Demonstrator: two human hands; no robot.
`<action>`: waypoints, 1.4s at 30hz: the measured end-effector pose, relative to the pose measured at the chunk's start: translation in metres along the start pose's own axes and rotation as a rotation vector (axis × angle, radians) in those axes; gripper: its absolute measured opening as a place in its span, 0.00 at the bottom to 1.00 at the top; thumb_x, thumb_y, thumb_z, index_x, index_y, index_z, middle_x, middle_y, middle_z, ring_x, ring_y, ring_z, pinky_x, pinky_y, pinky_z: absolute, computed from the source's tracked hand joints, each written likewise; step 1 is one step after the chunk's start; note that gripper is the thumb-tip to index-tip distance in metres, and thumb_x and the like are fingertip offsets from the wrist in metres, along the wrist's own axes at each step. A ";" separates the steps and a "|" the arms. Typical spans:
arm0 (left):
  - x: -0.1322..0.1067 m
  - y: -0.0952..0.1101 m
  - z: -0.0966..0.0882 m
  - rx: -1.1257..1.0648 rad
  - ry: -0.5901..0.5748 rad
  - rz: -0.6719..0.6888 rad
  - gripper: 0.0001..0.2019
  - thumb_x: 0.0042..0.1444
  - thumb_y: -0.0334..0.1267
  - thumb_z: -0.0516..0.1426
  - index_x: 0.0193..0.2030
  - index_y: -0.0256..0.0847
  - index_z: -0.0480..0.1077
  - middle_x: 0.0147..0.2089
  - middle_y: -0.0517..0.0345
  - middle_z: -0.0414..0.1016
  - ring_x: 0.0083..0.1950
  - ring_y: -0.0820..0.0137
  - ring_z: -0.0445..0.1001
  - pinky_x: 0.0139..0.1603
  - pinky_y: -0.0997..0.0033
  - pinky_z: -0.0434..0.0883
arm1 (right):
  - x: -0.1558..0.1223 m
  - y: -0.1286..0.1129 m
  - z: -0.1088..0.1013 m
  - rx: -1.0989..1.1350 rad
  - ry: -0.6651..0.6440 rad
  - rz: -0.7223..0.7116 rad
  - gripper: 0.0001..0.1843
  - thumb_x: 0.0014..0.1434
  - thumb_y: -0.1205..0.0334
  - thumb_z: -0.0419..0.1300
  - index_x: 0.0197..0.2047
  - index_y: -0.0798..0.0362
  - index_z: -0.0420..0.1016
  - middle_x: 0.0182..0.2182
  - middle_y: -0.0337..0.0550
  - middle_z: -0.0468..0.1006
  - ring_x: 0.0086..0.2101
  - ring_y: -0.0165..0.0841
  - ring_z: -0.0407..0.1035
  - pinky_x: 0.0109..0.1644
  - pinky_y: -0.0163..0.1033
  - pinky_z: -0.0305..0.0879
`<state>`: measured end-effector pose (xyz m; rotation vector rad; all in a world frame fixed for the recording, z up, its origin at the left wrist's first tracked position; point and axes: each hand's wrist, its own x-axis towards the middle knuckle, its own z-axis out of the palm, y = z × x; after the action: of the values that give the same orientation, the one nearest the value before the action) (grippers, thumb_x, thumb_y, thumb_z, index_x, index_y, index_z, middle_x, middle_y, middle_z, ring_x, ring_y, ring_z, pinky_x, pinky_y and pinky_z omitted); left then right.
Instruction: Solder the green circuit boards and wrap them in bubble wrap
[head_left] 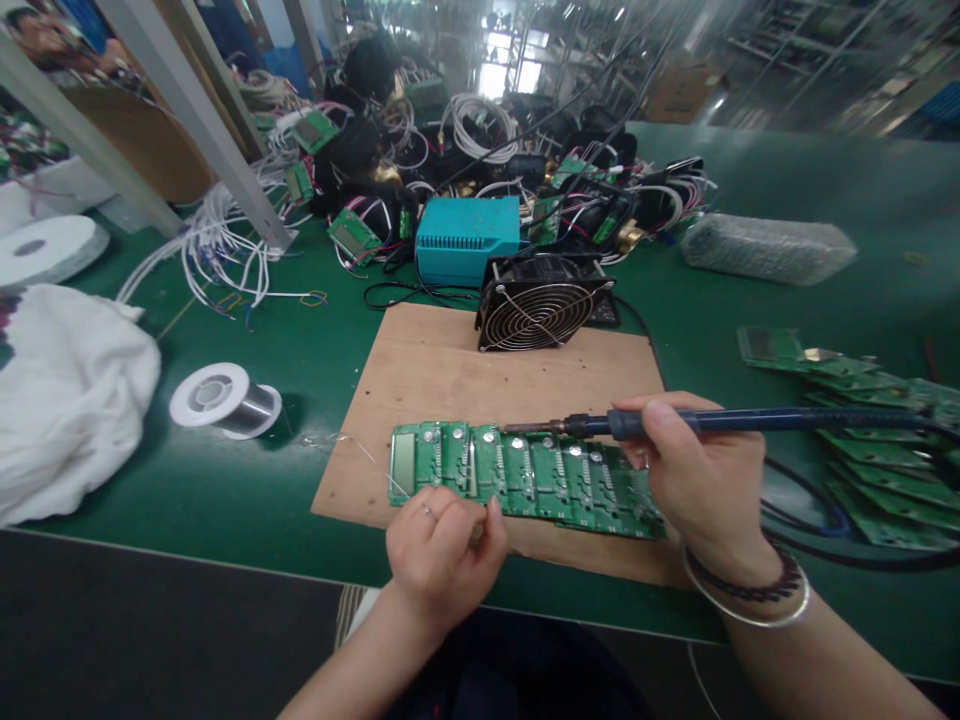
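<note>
My right hand [694, 470] grips a soldering iron [652, 424] like a pen, its tip pointing left over the upper edge of a row of green circuit boards [551, 480]. The boards overlap one another; the leftmost shows a display panel. I cannot tell whether the tip touches a board. At the row's lower edge, my left hand [446, 545] is closed, thumb and fingers together. A thin solder wire [371, 457] runs into it from a white spool [225, 400] lying on its side; the wire's end is hidden by the fingers.
A brown board [435, 370] lies under the circuit boards. Behind stand a black fan [536, 312] and a teal box [469, 240]. More circuit boards [885, 450] are stacked right, beside the iron's cable. White cloth [71, 400] lies left; wired assemblies [360, 150] crowd the back.
</note>
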<state>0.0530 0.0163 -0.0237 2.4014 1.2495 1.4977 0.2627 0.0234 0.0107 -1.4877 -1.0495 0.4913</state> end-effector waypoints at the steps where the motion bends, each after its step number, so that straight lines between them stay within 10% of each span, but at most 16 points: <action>1: 0.001 0.000 0.000 -0.003 -0.004 0.002 0.13 0.54 0.26 0.58 0.25 0.42 0.60 0.18 0.69 0.59 0.20 0.78 0.59 0.22 0.77 0.61 | 0.000 0.000 0.000 -0.004 -0.005 0.001 0.09 0.54 0.58 0.62 0.26 0.52 0.79 0.13 0.36 0.70 0.13 0.27 0.61 0.14 0.33 0.57; 42: 0.000 0.002 -0.004 -0.029 0.024 -0.010 0.12 0.53 0.26 0.59 0.25 0.42 0.61 0.19 0.68 0.62 0.20 0.78 0.60 0.22 0.77 0.62 | -0.002 0.004 -0.002 0.097 0.052 0.027 0.11 0.55 0.56 0.62 0.26 0.52 0.79 0.14 0.36 0.71 0.15 0.26 0.61 0.16 0.32 0.56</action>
<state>0.0513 0.0131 -0.0210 2.3628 1.2331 1.5362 0.2646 0.0215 0.0063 -1.4232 -0.9531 0.5136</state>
